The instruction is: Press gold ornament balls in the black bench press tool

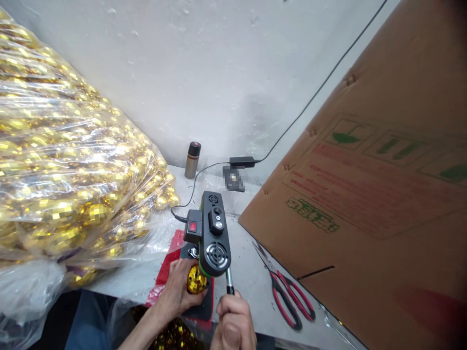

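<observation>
A black machine (215, 233) with round vents, a red rocker switch and a metal lever (229, 278) stands on the table. My left hand (179, 289) is curled round a gold mirrored ball (197, 280), keeping it on the machine's dark base (205, 308) under the head's near end. The head partly covers the ball's top, so the contact there is hidden. Closed in a fist, my right hand (235, 321) grips the lever's black handle. Red plastic sheet (168, 262) shows beneath the base.
Red-handled scissors (288, 294) lie to the right, beside a large cardboard box (372, 194). A huge clear bag of gold mirrored balls (73, 170) fills the left. Toward the wall are a spray can (192, 160), a power adapter (242, 162) and its cable. More gold pieces (175, 336) sit below the table edge.
</observation>
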`<state>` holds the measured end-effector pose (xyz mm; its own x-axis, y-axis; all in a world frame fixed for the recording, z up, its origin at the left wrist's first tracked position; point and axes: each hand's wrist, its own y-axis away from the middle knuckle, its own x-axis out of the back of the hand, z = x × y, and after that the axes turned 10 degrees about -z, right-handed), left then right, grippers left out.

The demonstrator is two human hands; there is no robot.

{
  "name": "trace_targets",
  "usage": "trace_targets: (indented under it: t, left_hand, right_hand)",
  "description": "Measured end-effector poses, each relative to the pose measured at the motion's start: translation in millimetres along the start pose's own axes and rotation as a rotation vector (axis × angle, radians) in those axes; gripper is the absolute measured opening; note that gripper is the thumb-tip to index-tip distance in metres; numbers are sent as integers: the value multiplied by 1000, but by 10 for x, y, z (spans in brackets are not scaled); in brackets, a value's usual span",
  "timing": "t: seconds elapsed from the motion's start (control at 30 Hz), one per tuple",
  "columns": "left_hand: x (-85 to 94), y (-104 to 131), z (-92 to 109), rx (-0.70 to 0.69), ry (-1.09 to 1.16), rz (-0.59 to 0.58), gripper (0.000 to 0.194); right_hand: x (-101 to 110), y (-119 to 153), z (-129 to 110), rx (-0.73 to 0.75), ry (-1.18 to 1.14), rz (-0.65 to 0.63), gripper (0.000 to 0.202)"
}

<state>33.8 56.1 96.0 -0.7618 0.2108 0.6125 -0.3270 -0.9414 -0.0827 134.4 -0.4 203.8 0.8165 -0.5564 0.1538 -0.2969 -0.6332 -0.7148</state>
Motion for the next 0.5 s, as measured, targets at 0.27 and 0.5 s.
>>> trace_targets:
  t: [0.27,0.5]
  left_hand:
    - [28,-11,35,23,-3,-36,37]
    - [60,-13,68,33,-17,-32,38]
  right_hand:
    - [7,1,31,17,-33,-12,37]
    - [-40,19,47,16,-55,32,39]
